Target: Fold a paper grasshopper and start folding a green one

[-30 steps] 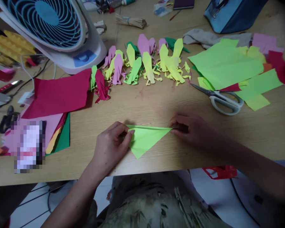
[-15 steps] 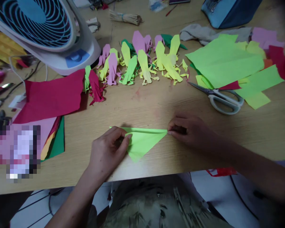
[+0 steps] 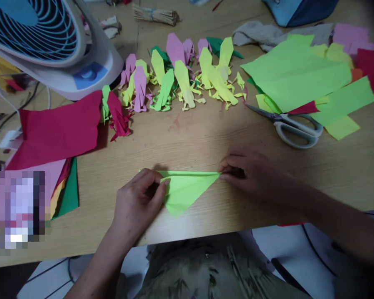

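Near side of the wooden bench (image 3: 180, 147): a lime-green folded paper triangle (image 3: 187, 191) is pinched by the left hand (image 3: 140, 201) and, at its right tip, the right hand (image 3: 247, 174). Its long edge is aligned left to right.

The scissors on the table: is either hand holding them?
No: the left hand and the right hand pinch the folded green paper, while the scissors lie untouched.

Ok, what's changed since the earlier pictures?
The view has shifted, so the fan sits further left in the picture. A small tip of the folded light green paper now shows past the left hand. Nothing was taken up or let go: both hands still hold the paper, the right hand pinching its right corner. The scissors and paper figures stay where they lay.
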Demonstrator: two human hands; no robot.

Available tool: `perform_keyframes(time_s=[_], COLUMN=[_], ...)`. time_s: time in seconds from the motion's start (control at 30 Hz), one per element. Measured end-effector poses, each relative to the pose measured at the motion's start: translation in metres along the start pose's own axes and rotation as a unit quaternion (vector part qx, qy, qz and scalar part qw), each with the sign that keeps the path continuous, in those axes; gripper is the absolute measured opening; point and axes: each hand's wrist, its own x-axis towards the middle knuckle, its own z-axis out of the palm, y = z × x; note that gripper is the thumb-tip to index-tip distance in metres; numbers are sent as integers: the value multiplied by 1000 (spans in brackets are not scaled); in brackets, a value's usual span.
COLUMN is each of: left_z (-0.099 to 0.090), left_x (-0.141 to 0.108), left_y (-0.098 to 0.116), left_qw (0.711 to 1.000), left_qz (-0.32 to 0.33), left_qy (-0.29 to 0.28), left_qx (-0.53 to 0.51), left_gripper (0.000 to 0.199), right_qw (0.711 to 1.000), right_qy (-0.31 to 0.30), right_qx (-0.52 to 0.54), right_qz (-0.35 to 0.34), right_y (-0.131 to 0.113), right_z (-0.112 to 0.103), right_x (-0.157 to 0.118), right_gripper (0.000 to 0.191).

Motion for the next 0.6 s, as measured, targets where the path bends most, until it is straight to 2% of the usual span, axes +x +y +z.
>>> perform_keyframes(time_s=[0.17, 0.3, 0.47, 0.6], left_z=[-4, -10, -15, -14], left_x=[-5, -11, -13, -13], left_y=[-3, -3, 1, 0], left_qw=[997, 990, 980, 974], left_qz=[68, 118, 165, 193], left_qy=[-45, -73, -106, -120], left_qx=[-6, 2, 23, 23], left_gripper=[8, 6, 23, 13], right_qw=[1000, 999, 999, 998], right_qy=[-25, -22, -36, -57], right_qx=[13, 27, 36, 31], right_qz=[1, 0, 1, -2], right_y=[3, 7, 6, 4], right_z=[-5, -7, -8, -9], right_x=[-4, -7, -5, -3], right_gripper=[6, 3, 4, 11])
